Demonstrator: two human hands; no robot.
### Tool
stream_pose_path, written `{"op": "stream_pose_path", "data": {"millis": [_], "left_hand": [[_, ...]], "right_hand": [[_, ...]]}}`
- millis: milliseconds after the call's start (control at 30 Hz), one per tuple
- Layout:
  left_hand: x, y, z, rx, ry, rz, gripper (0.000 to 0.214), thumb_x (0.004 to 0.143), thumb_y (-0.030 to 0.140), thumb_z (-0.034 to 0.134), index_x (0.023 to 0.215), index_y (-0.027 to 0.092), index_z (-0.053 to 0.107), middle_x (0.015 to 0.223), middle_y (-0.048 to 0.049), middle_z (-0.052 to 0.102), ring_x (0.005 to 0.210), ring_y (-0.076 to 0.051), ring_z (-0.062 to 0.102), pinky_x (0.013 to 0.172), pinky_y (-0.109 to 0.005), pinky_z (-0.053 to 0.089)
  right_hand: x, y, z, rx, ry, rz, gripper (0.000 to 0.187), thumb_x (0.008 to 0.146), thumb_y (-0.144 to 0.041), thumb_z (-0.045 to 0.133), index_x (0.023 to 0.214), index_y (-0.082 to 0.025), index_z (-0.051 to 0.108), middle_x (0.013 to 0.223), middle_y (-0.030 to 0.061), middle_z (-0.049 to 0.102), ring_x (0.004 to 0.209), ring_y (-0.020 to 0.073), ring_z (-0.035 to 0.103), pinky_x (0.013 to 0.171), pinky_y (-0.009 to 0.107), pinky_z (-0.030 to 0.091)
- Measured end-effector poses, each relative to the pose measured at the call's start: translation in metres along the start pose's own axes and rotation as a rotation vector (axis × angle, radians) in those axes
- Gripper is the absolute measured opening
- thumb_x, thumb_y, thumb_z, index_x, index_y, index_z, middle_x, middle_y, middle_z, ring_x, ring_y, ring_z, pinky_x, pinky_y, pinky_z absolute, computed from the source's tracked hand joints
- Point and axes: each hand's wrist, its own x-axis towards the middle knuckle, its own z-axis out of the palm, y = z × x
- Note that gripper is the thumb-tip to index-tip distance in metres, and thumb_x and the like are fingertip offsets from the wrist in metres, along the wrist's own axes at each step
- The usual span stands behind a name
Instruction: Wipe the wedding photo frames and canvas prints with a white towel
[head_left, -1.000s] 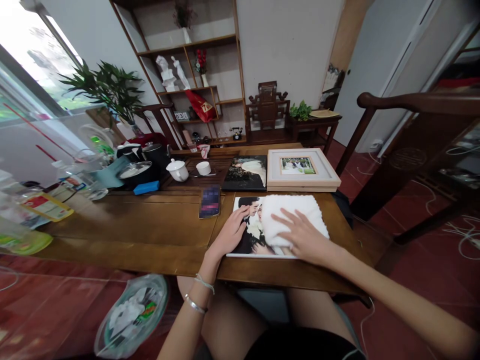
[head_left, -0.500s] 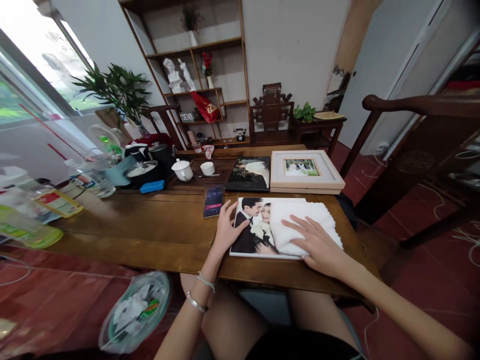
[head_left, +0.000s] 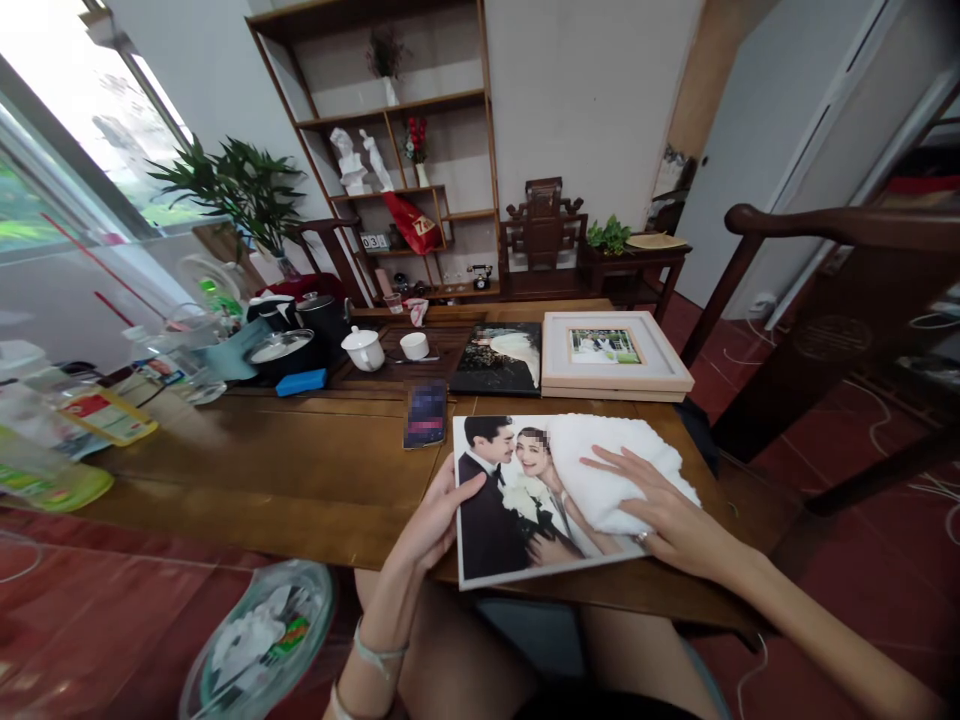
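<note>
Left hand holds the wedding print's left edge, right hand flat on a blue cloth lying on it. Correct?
No: the head view shows the cloth is white, not blue. The left hand does hold the wedding print by its left edge, and the right hand lies flat on the cloth.

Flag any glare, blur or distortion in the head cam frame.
Head view: window blown out top left; fisheye bends the shelf and the door frame; phone screen and one face on the photo print are pixelated; centre otherwise sharp.
</note>
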Motion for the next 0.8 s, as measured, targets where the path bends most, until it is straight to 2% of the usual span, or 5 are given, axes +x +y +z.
{"op": "stream_pose_path", "data": {"millis": [267,433,533,633,800], "left_hand": [[-0.048,0.019,-0.016,-0.036,0.385,0.142,0.062,0.055,0.028,0.084,0.112,0.017,0.061,0.096,-0.0082,0.075,0.079,-0.024,0.073,0.067,-0.027,0.058],[-0.082,0.033,-0.023,-0.072,0.653,0.262,0.066,0.053,0.026,0.084,0.115,0.023,0.063,0.088,-0.0022,0.075,0.078,-0.024,0.073,0.067,-0.027,0.060],[-0.090,0.031,-0.023,-0.088,0.721,0.319,0.062,0.057,0.025,0.082,0.116,0.025,0.063,0.087,-0.0006,0.075,0.079,-0.023,0.073,0.069,-0.026,0.060],[-0.088,0.026,-0.027,-0.105,0.782,0.334,0.056,0.061,0.022,0.078,0.115,0.024,0.063,0.085,0.0001,0.075,0.078,-0.022,0.074,0.071,-0.026,0.060],[-0.079,0.018,-0.039,-0.119,0.805,0.313,0.051,0.063,0.021,0.076,0.112,0.024,0.063,0.081,0.0010,0.074,0.079,-0.022,0.073,0.073,-0.028,0.060]], "right_hand": [[-0.013,-0.007,-0.067,0.174,-0.348,0.230,0.026,0.075,-0.020,0.067,0.100,-0.029,0.070,0.149,0.0035,0.038,0.136,0.0286,0.034,0.104,0.044,0.042],[0.072,0.022,-0.105,0.368,-0.420,0.086,0.024,0.090,-0.043,0.054,0.083,-0.028,0.073,0.136,-0.0006,0.055,0.127,0.0230,0.048,0.101,0.036,0.042],[0.157,0.042,-0.073,-0.060,-0.229,0.176,0.031,0.095,-0.043,0.046,0.110,-0.023,0.065,0.130,0.0062,0.059,0.120,0.0233,0.053,0.099,0.038,0.043],[0.226,0.060,-0.018,-0.206,-0.250,0.223,0.068,0.078,-0.043,0.070,0.134,-0.011,0.047,0.144,0.0224,0.041,0.134,0.0384,0.033,0.106,0.052,0.029],[0.272,0.094,0.039,-0.326,-0.375,0.261,0.091,0.069,-0.051,0.076,0.140,-0.009,0.038,0.144,0.0287,0.035,0.133,0.0475,0.028,0.102,0.068,0.019]]}}
